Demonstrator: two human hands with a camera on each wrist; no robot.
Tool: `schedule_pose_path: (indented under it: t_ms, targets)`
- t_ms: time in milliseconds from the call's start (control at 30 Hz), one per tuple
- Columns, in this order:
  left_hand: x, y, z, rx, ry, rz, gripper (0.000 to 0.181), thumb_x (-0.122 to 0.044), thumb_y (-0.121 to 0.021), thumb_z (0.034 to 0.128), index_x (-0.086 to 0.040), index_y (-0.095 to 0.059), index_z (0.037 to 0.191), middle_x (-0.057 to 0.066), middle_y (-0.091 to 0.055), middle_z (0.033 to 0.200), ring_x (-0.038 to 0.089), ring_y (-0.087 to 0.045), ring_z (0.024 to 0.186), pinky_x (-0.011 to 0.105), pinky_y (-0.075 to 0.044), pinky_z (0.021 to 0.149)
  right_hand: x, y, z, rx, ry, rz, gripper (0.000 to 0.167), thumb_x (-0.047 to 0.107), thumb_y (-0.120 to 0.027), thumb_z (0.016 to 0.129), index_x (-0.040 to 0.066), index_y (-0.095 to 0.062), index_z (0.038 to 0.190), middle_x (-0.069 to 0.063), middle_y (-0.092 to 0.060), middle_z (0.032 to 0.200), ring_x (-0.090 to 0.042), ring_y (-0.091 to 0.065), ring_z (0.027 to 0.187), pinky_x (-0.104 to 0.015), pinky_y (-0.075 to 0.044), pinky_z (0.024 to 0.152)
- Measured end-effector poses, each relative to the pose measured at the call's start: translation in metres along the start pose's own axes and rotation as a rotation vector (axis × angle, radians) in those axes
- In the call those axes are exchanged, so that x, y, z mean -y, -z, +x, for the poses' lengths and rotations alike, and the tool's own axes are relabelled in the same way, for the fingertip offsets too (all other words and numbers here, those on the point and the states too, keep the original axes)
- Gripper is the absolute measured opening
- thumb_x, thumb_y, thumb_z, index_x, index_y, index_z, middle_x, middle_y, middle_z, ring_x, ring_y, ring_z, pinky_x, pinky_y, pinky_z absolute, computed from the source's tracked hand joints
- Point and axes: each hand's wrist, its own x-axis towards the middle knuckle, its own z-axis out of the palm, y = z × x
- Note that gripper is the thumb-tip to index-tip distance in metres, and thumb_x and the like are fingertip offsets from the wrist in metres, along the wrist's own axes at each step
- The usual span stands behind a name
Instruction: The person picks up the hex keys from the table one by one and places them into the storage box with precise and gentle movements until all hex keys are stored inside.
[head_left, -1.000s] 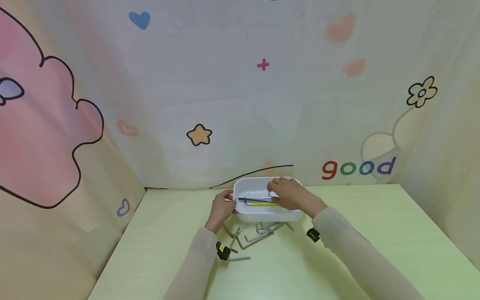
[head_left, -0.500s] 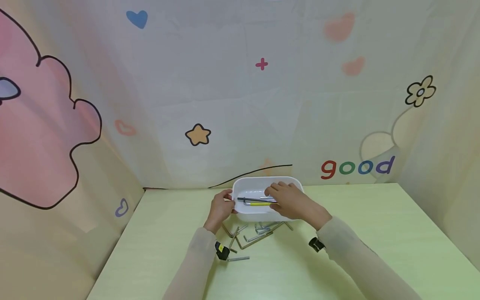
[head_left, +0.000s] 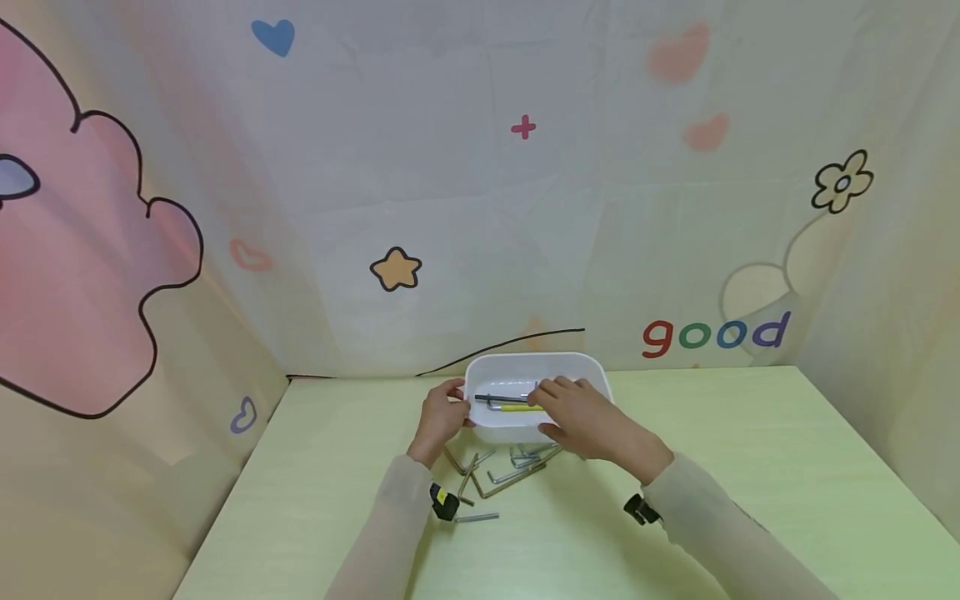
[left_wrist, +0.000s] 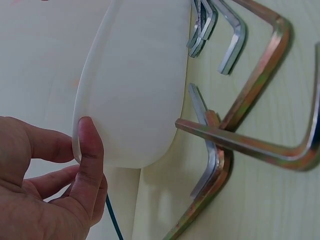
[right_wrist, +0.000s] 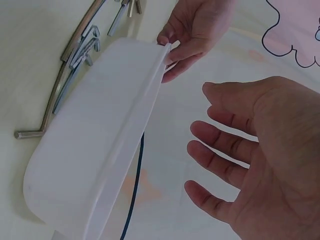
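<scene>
A white plastic container (head_left: 502,434) stands at the back of the table. My left hand (head_left: 441,418) pinches its left rim between thumb and fingers, also plain in the left wrist view (left_wrist: 55,190). Over the right part of the container hangs my right hand (head_left: 592,423). In the right wrist view its fingers are loosely bent and apart, with nothing between them. Inside lie a black hex key (head_left: 495,398), a yellow-coated one (head_left: 517,408) and some silver metal, partly hidden by the right hand.
Several loose hex keys lie in front of the container, among them a large bronze-coloured one (head_left: 510,483) and a short silver one (head_left: 477,517). A printed curtain (head_left: 465,208) hangs right behind the container.
My right hand has shifted down and toward the container's front right, apart from the silver piece that was at its fingertips. The left hand keeps its hold on the rim.
</scene>
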Motion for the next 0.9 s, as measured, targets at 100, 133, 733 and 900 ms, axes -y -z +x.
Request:
schedule_pose_path:
  t_ms: [100, 133, 733, 900]
  targets:
    - [0.0, 0.0, 0.0, -0.003, -0.006, 0.001, 0.051, 0.006, -0.054, 0.0839, 0.003, -0.054, 0.135, 0.015, -0.054, 0.104, 0.013, -0.059, 0.064, 0.023, -0.058, 0.056, 0.003, -0.002, -0.004, -0.018, 0.02, 0.006, 0.036, 0.024, -0.073, 0.088, 0.013, -0.058, 0.12, -0.003, -0.063, 0.118, -0.026, -0.059, 0.11, -0.046, -0.052, 0.088]
    - [0.0, 0.0, 0.0, -0.004, -0.005, -0.001, 0.051, 0.006, -0.053, 0.0838, 0.003, -0.054, 0.135, 0.015, -0.054, 0.103, 0.013, -0.059, 0.065, 0.023, -0.059, 0.056, 0.005, -0.003, -0.005, -0.022, 0.027, 0.007, 0.036, 0.023, -0.073, 0.088, 0.013, -0.058, 0.119, -0.003, -0.063, 0.117, -0.026, -0.059, 0.11, -0.046, -0.052, 0.087]
    - [-0.003, -0.001, -0.003, -0.012, 0.008, -0.01, 0.054, 0.006, -0.052, 0.0816, 0.003, -0.053, 0.135, 0.013, -0.054, 0.102, 0.02, -0.063, 0.072, 0.022, -0.059, 0.057, 0.016, -0.025, -0.025, -0.01, 0.102, -0.049, 0.036, 0.024, -0.075, 0.085, 0.015, -0.06, 0.116, 0.001, -0.062, 0.116, -0.02, -0.057, 0.109, -0.041, -0.053, 0.088]
    - [-0.003, -0.001, -0.002, -0.013, 0.009, -0.009, 0.054, 0.006, -0.053, 0.0818, 0.003, -0.053, 0.136, 0.013, -0.054, 0.103, 0.021, -0.063, 0.078, 0.021, -0.058, 0.057, 0.019, -0.033, -0.026, 0.001, 0.111, -0.035, 0.036, 0.023, -0.075, 0.085, 0.015, -0.06, 0.116, 0.002, -0.062, 0.112, -0.018, -0.058, 0.106, -0.036, -0.052, 0.081]
